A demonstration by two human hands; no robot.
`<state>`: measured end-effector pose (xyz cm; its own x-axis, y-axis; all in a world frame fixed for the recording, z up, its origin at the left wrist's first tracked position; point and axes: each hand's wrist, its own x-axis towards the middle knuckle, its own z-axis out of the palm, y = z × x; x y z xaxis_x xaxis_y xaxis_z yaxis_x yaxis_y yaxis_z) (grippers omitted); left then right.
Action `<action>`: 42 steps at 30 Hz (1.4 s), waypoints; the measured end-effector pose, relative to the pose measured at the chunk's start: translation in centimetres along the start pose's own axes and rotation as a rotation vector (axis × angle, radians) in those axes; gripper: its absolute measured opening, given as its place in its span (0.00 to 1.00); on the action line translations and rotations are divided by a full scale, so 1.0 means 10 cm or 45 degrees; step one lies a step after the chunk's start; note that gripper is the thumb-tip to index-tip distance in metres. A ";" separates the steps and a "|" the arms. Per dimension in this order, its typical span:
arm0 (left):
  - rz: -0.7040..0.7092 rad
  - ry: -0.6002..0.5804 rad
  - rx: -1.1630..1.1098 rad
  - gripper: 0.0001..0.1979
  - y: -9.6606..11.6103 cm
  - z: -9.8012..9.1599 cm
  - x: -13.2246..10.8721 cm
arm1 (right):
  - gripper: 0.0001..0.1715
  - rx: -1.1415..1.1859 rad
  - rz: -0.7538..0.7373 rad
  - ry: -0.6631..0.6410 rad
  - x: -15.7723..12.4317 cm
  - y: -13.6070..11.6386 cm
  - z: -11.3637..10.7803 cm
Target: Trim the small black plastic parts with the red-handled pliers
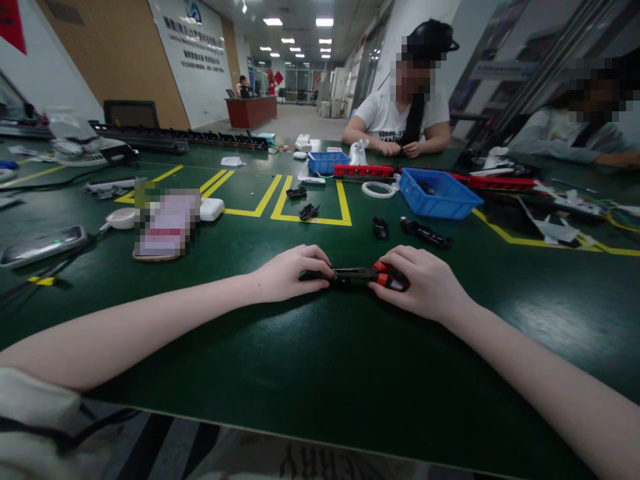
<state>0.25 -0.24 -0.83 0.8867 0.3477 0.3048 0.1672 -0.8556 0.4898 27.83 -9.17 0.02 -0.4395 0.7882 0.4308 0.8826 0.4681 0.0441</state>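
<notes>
Over the near middle of the green table, both hands hold a long, narrow black object with red parts [354, 274]; its exact kind is unclear. My left hand [287, 273] is closed on the black left end, thumb and fingers pinching it. Around the red and black right end, my right hand [425, 280] is closed, with part of that end hidden by the fingers. Beyond the right hand lie a small black plastic part [380, 228] and a longer black part [426, 233]. Another dark part [309, 212] rests inside a yellow-taped rectangle.
A blue bin [437, 195] stands to the right, near a white ring [379, 190]. On the left are a phone [167, 227], a white case [211, 209] and cables. Across the table sits a co-worker [405, 113]; another person is at far right. The table edge [240, 437] runs close to me.
</notes>
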 end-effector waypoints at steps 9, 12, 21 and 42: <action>-0.026 0.010 -0.055 0.09 0.00 0.00 0.00 | 0.17 0.006 -0.020 -0.009 0.00 -0.03 -0.04; -0.022 0.011 -0.035 0.10 0.00 0.00 0.00 | 0.16 -0.010 -0.034 0.010 0.00 -0.02 -0.03; 0.047 0.035 0.114 0.10 0.00 0.03 -0.02 | 0.17 -0.039 -0.010 0.112 0.01 -0.01 -0.03; 0.053 0.054 0.138 0.08 0.02 0.02 -0.02 | 0.16 -0.021 -0.092 0.033 -0.01 -0.01 -0.01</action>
<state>0.24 -0.51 -0.99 0.8754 0.3246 0.3583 0.1779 -0.9054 0.3856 27.80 -9.32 0.04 -0.4979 0.7418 0.4493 0.8514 0.5166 0.0905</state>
